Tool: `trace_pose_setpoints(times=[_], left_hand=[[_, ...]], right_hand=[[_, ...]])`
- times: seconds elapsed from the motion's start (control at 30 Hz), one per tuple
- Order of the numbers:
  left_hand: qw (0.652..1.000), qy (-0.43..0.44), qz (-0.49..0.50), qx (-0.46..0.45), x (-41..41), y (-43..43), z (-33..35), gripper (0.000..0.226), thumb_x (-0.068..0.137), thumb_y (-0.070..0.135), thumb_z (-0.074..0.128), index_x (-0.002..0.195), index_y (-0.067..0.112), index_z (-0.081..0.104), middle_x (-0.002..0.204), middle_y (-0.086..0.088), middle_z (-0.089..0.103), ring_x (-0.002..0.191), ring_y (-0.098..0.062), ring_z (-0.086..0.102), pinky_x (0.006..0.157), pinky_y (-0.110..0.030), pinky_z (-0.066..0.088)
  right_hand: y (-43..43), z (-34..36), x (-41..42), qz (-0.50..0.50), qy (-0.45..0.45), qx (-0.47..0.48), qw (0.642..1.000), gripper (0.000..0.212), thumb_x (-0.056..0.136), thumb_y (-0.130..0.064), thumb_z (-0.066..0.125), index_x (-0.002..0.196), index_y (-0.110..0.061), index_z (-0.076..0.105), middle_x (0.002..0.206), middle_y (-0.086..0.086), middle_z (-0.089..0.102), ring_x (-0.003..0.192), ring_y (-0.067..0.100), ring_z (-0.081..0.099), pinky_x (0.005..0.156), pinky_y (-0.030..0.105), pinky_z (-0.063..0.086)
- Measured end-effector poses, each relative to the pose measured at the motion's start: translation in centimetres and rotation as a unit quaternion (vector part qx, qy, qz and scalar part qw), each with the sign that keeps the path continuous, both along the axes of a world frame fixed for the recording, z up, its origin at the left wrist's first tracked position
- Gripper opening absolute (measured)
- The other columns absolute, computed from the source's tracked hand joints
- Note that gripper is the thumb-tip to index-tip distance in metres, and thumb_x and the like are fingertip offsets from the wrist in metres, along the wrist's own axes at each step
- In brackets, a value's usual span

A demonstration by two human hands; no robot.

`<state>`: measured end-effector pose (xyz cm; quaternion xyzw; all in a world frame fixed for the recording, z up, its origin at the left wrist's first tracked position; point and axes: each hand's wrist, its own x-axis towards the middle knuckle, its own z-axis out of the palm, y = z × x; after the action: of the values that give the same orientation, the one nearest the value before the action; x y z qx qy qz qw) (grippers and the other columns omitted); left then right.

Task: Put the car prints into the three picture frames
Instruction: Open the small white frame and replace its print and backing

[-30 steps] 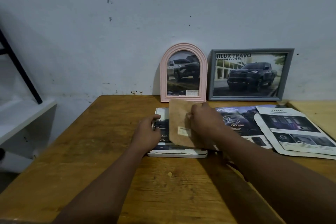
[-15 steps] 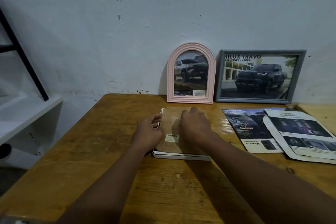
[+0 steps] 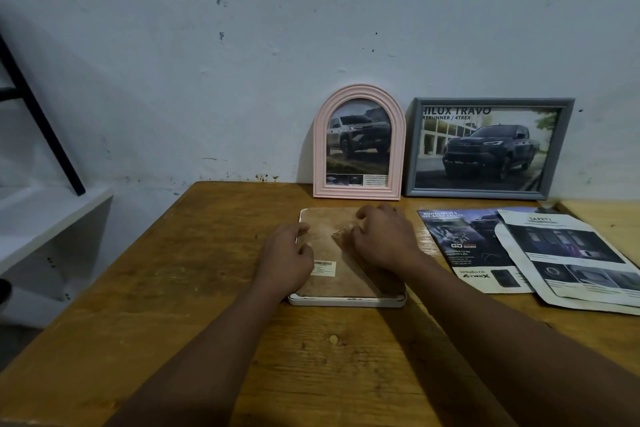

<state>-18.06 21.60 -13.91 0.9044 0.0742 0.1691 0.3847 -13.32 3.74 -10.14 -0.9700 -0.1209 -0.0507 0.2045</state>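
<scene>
A white picture frame (image 3: 346, 302) lies face down in the middle of the table, its brown backing board (image 3: 325, 282) set into it and facing up. My left hand (image 3: 285, 258) grips the frame's left edge, thumb on top. My right hand (image 3: 382, 241) rests on the backing board with bent fingertips pressing it beside the darker easel flap (image 3: 341, 236). A pink arched frame (image 3: 358, 144) and a grey rectangular frame (image 3: 488, 149) lean against the wall, each with a pickup-truck print inside.
Two loose brochure sheets, a dark one (image 3: 467, 246) and a white "Safety" one (image 3: 568, 260), lie right of the white frame. A white shelf (image 3: 52, 218) with a black bar stands left of the wooden table (image 3: 207, 288).
The backing board, held tilted up by my right hand a second ago, now lies flat in the white frame. My right hand's fingers have bent onto it; my left hand stays at the edge.
</scene>
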Motion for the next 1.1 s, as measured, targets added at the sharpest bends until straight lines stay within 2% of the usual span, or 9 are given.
trace_pose_setpoints(times=[0.1, 0.23, 0.47, 0.57, 0.63, 0.73, 0.87, 1.0, 1.1], left_hand=[[1.000, 0.003, 0.004, 0.005, 0.8, -0.1, 0.3, 0.041, 0.095, 0.012, 0.063, 0.135, 0.019, 0.061, 0.137, 0.002, 0.057, 0.126, -0.018, 0.054, 0.092, -0.024, 0.043], [0.999, -0.015, 0.010, 0.027, 1.2, -0.4, 0.1, 0.036, 0.092, 0.010, 0.063, 0.127, 0.017, 0.066, 0.129, 0.001, 0.063, 0.123, -0.019, 0.056, 0.093, -0.027, 0.045], [0.993, 0.000, 0.000, 0.120, 1.4, -0.7, -0.3, 0.036, 0.096, 0.020, 0.055, 0.131, 0.023, 0.062, 0.131, 0.002, 0.057, 0.121, -0.021, 0.048, 0.099, -0.042, 0.049], [0.996, 0.034, -0.010, 0.087, 2.1, -0.2, 0.2, 0.043, 0.094, 0.023, 0.056, 0.137, 0.028, 0.057, 0.134, 0.001, 0.053, 0.122, -0.022, 0.049, 0.101, -0.044, 0.048], [0.997, 0.054, -0.015, 0.045, 2.4, -0.1, 0.5, 0.050, 0.095, 0.026, 0.054, 0.145, 0.032, 0.048, 0.144, 0.002, 0.047, 0.129, -0.024, 0.044, 0.107, -0.045, 0.042], [0.992, 0.088, -0.051, 0.074, 2.0, -0.8, 0.4, 0.059, 0.100, 0.031, 0.047, 0.156, 0.033, 0.030, 0.161, 0.007, 0.030, 0.142, -0.027, 0.026, 0.114, -0.043, 0.028], [0.991, 0.074, -0.048, 0.102, 2.1, -0.8, 0.2, 0.052, 0.101, 0.031, 0.044, 0.153, 0.026, 0.039, 0.158, 0.005, 0.039, 0.137, -0.027, 0.031, 0.110, -0.040, 0.031], [0.984, 0.066, -0.055, 0.154, 2.4, -0.9, 0.6, 0.049, 0.103, 0.034, 0.044, 0.151, 0.023, 0.044, 0.153, 0.002, 0.043, 0.134, -0.026, 0.037, 0.107, -0.040, 0.036], [0.974, 0.077, -0.063, 0.205, 2.6, -1.0, 0.8, 0.051, 0.104, 0.039, 0.039, 0.153, 0.022, 0.039, 0.154, 0.000, 0.038, 0.134, -0.026, 0.037, 0.106, -0.042, 0.040]], right_hand=[[-0.8, -1.2, -0.1, -0.027, 0.017, 0.002, 0.999, 0.050, 0.098, -0.049, 0.043, 0.139, -0.022, 0.044, 0.147, 0.009, 0.041, 0.135, 0.029, 0.035, 0.107, 0.049, 0.033], [0.2, -2.5, -0.5, -0.032, 0.014, 0.006, 0.999, 0.051, 0.100, -0.050, 0.034, 0.138, -0.016, 0.045, 0.150, 0.012, 0.037, 0.139, 0.030, 0.033, 0.111, 0.051, 0.031], [0.4, -2.1, 0.5, -0.029, -0.011, -0.052, 0.998, 0.050, 0.095, -0.050, 0.036, 0.128, -0.016, 0.052, 0.132, 0.014, 0.053, 0.122, 0.031, 0.049, 0.101, 0.047, 0.041], [0.4, -1.6, 0.7, -0.035, -0.031, -0.074, 0.996, 0.048, 0.094, -0.050, 0.038, 0.123, -0.016, 0.056, 0.124, 0.011, 0.058, 0.115, 0.030, 0.053, 0.096, 0.045, 0.041], [0.4, -1.9, 0.5, -0.040, -0.053, -0.079, 0.995, 0.048, 0.093, -0.050, 0.038, 0.121, -0.017, 0.057, 0.122, 0.010, 0.059, 0.113, 0.029, 0.053, 0.095, 0.045, 0.040], [0.5, -2.3, 0.3, -0.038, -0.067, -0.075, 0.994, 0.048, 0.092, -0.050, 0.036, 0.121, -0.017, 0.056, 0.121, 0.009, 0.059, 0.113, 0.028, 0.053, 0.095, 0.046, 0.039], [0.4, -2.3, 0.3, -0.026, -0.068, -0.067, 0.995, 0.044, 0.093, -0.049, 0.037, 0.117, -0.017, 0.057, 0.117, 0.008, 0.060, 0.110, 0.026, 0.055, 0.095, 0.044, 0.039], [-0.1, -1.3, 1.3, -0.024, -0.065, -0.056, 0.996, 0.039, 0.091, -0.047, 0.039, 0.102, -0.018, 0.063, 0.101, 0.005, 0.062, 0.097, 0.024, 0.059, 0.091, 0.044, 0.042], [-0.3, -1.9, 1.7, -0.024, -0.063, -0.058, 0.996, 0.042, 0.094, -0.049, 0.038, 0.117, -0.020, 0.059, 0.118, 0.004, 0.058, 0.113, 0.024, 0.052, 0.097, 0.047, 0.039]])
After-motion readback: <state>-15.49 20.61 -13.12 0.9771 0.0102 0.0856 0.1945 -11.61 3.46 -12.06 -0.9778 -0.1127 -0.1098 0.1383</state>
